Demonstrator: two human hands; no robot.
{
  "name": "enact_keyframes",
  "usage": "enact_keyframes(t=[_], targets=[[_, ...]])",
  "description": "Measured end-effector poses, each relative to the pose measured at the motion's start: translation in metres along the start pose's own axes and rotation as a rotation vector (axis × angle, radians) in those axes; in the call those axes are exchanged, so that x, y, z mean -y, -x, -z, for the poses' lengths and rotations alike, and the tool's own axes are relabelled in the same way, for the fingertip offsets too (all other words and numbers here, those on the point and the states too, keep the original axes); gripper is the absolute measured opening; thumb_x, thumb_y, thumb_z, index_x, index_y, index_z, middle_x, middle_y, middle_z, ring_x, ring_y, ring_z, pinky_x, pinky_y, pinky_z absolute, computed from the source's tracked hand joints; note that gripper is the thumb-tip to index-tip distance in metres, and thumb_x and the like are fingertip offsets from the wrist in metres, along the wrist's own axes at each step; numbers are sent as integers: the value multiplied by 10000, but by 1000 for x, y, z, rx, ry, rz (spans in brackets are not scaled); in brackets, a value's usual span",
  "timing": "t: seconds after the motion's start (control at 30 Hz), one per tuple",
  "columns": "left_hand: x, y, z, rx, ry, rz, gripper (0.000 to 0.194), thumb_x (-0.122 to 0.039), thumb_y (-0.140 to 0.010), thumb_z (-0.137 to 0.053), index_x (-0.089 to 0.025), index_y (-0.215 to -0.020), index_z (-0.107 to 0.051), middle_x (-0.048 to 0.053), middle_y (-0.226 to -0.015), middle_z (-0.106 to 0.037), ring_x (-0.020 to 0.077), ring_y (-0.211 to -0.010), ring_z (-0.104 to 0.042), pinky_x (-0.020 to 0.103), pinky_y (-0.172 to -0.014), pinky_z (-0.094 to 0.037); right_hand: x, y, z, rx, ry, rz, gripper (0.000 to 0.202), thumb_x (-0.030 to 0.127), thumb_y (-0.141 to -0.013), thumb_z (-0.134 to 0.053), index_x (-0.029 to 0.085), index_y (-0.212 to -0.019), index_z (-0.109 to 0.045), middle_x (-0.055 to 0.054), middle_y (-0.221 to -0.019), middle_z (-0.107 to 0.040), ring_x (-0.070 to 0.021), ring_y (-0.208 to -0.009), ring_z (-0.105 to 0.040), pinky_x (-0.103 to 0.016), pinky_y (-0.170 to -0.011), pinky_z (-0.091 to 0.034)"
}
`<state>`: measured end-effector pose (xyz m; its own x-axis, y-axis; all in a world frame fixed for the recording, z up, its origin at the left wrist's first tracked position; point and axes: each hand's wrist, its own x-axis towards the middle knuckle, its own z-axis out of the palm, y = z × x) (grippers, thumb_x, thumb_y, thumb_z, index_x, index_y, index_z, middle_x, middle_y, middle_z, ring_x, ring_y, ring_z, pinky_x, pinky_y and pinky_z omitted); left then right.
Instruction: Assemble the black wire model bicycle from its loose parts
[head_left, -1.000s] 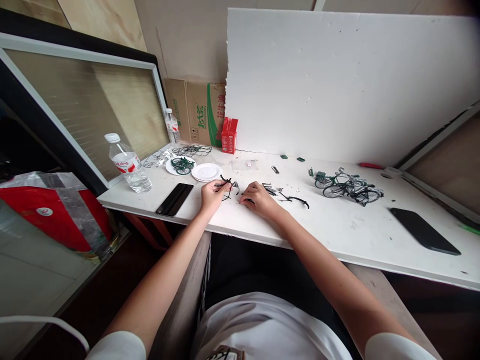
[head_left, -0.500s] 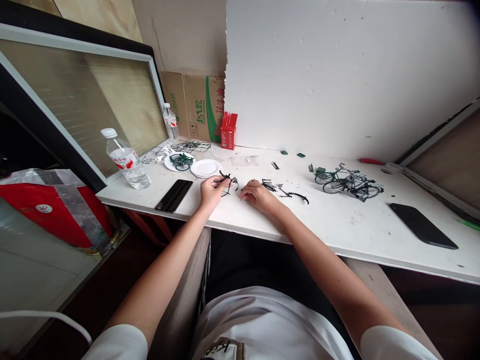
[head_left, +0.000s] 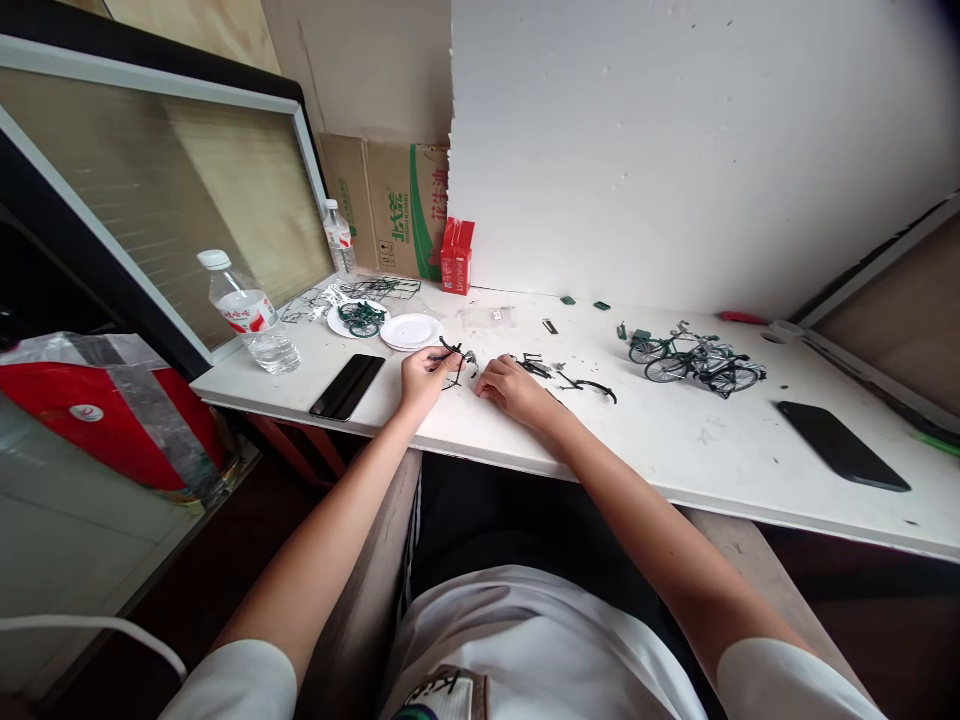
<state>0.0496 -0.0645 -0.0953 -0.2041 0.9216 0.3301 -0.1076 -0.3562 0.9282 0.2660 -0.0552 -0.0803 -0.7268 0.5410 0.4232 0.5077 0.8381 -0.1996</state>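
Observation:
In the head view, my left hand (head_left: 422,380) pinches a small black model bicycle frame (head_left: 457,366) just above the white table. A little to its right is my right hand (head_left: 517,390), low over the tabletop, with its fingers curled and pressed together. Whatever lies between those fingertips is hidden. Just beyond the right hand lie loose black model parts (head_left: 535,366), and beside them a curved black part (head_left: 596,390). Assembled model bicycles (head_left: 705,365), green and black, stand farther right.
A phone (head_left: 348,387) and a water bottle (head_left: 251,315) are on the left. White plates (head_left: 411,332), one bearing a green model bicycle (head_left: 361,318), sit behind my left hand. A red box (head_left: 457,258) stands at the back. Another dark phone (head_left: 844,445) lies right.
My right hand has shifted slightly left, towards the frame, its fingers still curled. My left hand keeps its grip on the frame. The whole view has tilted a little.

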Motion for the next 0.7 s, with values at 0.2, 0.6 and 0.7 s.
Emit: enact_keyframes(t=[0.2, 0.6, 0.7], targets=[[-3, 1, -1, 3, 11, 10, 423, -487, -749, -915, -145, -929, -742, 120, -857, -822, 270, -829, -808, 392, -851, -615, 2, -1, 3, 18, -37, -5, 229, 45, -983, -563, 179, -981, -749, -109, -939, -732, -254, -922, -559, -370, -845, -448], [-2, 1, -1, 16, 13, 20, 438, -497, -739, -921, -146, -931, -742, 118, -863, -825, 276, -827, -813, 386, -825, -620, 15, -2, 7, 100, 98, 19, 178, 166, -1076, -556, 181, -1009, -721, -118, -1019, -700, -267, -1014, -546, -375, -918, -438], [-3, 2, 0, 17, 15, 23, 435, -490, -737, -924, -147, -931, -740, 121, -881, -825, 279, -838, -815, 388, -832, -618, 19, -3, 6, 122, 150, -14, 183, 186, -1090, -539, 172, -1016, -706, -126, -1044, -691, -272, -1017, -536, -379, -906, -436]])
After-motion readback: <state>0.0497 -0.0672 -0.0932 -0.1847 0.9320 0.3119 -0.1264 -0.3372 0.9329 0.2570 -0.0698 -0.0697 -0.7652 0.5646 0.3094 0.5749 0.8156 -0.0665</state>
